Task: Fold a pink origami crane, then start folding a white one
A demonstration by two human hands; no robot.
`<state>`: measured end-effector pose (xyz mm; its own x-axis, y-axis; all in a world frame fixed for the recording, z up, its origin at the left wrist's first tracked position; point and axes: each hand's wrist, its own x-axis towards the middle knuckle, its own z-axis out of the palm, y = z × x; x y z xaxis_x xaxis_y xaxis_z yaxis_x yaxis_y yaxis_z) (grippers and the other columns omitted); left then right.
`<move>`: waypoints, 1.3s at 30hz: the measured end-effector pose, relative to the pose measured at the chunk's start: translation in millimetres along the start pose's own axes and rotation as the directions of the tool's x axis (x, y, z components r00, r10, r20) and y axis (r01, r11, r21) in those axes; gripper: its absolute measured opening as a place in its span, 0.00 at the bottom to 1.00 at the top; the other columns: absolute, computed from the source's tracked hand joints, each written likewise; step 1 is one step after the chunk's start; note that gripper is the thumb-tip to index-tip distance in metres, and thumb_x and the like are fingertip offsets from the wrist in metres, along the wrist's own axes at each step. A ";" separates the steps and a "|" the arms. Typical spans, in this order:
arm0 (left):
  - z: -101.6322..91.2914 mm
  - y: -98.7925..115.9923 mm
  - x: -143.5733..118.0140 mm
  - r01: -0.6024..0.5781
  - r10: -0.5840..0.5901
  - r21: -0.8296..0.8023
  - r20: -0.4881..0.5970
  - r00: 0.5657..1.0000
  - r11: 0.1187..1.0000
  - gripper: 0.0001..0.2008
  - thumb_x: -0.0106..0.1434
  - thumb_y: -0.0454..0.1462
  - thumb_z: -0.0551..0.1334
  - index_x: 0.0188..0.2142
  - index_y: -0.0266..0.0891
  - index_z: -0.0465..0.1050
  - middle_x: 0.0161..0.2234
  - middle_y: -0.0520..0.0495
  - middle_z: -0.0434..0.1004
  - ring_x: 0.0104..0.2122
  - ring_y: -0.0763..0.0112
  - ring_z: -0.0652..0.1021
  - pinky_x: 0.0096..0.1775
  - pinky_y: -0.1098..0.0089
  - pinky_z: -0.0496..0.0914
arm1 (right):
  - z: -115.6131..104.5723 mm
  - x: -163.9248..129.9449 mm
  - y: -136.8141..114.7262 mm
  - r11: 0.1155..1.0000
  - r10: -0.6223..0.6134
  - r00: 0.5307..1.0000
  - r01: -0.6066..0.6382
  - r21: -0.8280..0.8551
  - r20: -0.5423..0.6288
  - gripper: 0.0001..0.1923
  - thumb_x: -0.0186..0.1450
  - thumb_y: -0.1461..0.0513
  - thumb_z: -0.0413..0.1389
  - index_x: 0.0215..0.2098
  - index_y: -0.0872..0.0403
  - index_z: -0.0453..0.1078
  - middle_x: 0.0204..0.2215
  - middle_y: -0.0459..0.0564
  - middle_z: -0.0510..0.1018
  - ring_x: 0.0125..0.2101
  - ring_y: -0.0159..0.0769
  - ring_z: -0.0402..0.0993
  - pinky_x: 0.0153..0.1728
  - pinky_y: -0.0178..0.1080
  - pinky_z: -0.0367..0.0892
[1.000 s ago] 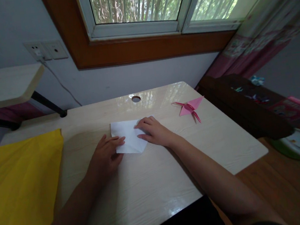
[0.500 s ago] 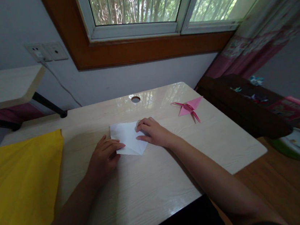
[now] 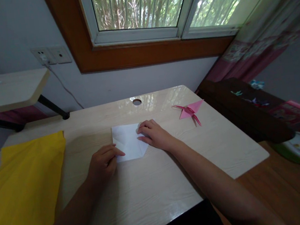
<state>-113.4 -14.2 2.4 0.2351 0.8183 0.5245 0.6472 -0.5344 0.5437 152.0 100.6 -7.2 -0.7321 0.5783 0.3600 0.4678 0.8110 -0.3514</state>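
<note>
We've got two bare hands on one piece of white paper (image 3: 130, 144), flat on the desk (image 3: 159, 188). Left grip (image 3: 103, 162): index finger stretched out, tip down on the paper near its lower left corner, other fingers loosely curled; thumb mostly hidden, so we can't tell if it pinches the edge. Right grip (image 3: 155, 135): part-open, thumb and index apart, resting on the paper's right side; we see no pinch. So the paper sits between the two grips, touching both. We see a crease running in from near the left fingertip, and its lower right corner looks cut off at a slant.

Beyond and to the right of the right grip, well apart, we have a pink folded paper (image 3: 190, 110) with thin pointed ends. Left of the left grip, a large yellow sheet (image 3: 25, 190), not touching. Straight beyond both grips, a round hole (image 3: 137, 102) near the desk's far edge. Farther off to the left grip's far left, we note a raised shelf (image 3: 8, 97) on black legs (image 3: 54, 106).
</note>
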 end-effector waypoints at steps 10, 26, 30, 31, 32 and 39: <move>3.5 7.1 -2.0 -0.081 0.084 -0.039 0.093 0.992 0.996 0.14 0.62 0.26 0.56 0.38 0.41 0.79 0.35 0.47 0.81 0.34 0.70 0.80 0.38 0.69 0.74 | -2.3 1.4 -6.0 0.995 -0.081 0.996 0.078 0.057 0.046 0.20 0.66 0.49 0.61 0.51 0.50 0.71 0.48 0.56 0.74 0.50 0.46 0.68 0.53 0.49 0.65; 10.1 0.1 1.0 -0.012 0.024 -0.073 0.165 0.986 0.997 0.15 0.60 0.26 0.55 0.37 0.41 0.78 0.35 0.48 0.82 0.35 0.69 0.81 0.39 0.69 0.75 | -3.1 2.7 -10.6 0.987 -0.071 0.997 0.067 0.147 0.022 0.18 0.65 0.52 0.64 0.50 0.49 0.73 0.47 0.55 0.74 0.48 0.45 0.69 0.51 0.49 0.67; 9.5 0.9 3.4 0.012 0.003 -0.089 0.165 0.986 0.996 0.15 0.61 0.26 0.54 0.36 0.41 0.78 0.35 0.48 0.82 0.35 0.69 0.81 0.39 0.70 0.75 | -2.0 2.7 -10.2 0.986 -0.078 0.997 0.076 0.152 0.011 0.18 0.65 0.53 0.64 0.50 0.49 0.72 0.47 0.55 0.75 0.48 0.45 0.70 0.51 0.49 0.67; 9.6 0.8 3.8 0.015 0.000 -0.092 0.165 0.986 0.996 0.15 0.61 0.27 0.54 0.36 0.41 0.78 0.34 0.48 0.82 0.34 0.69 0.81 0.39 0.70 0.75 | -1.7 2.8 -10.1 0.985 -0.080 0.997 0.078 0.152 0.009 0.18 0.65 0.53 0.64 0.50 0.49 0.72 0.47 0.55 0.75 0.48 0.45 0.70 0.51 0.49 0.67; 9.6 0.7 4.0 0.019 -0.003 -0.093 0.165 0.986 0.996 0.15 0.61 0.27 0.54 0.36 0.41 0.78 0.34 0.48 0.82 0.34 0.69 0.81 0.39 0.70 0.75 | -1.6 2.8 -10.0 0.985 -0.082 0.997 0.080 0.151 0.008 0.18 0.65 0.53 0.64 0.50 0.50 0.72 0.47 0.55 0.75 0.48 0.45 0.70 0.51 0.49 0.67; 11.0 -1.0 3.4 0.070 -0.054 -0.073 0.201 0.978 0.995 0.15 0.62 0.27 0.54 0.37 0.40 0.78 0.35 0.48 0.81 0.35 0.70 0.80 0.40 0.70 0.73 | -1.5 3.1 -10.4 0.987 -0.082 0.997 0.080 0.138 0.007 0.16 0.65 0.55 0.63 0.50 0.50 0.72 0.47 0.55 0.75 0.48 0.44 0.70 0.52 0.48 0.66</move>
<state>-105.2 -8.6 -3.6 0.3406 0.8718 0.3520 0.6077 -0.4898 0.6251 145.6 94.1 -1.1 -0.7713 0.5093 0.3818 0.3348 0.8348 -0.4371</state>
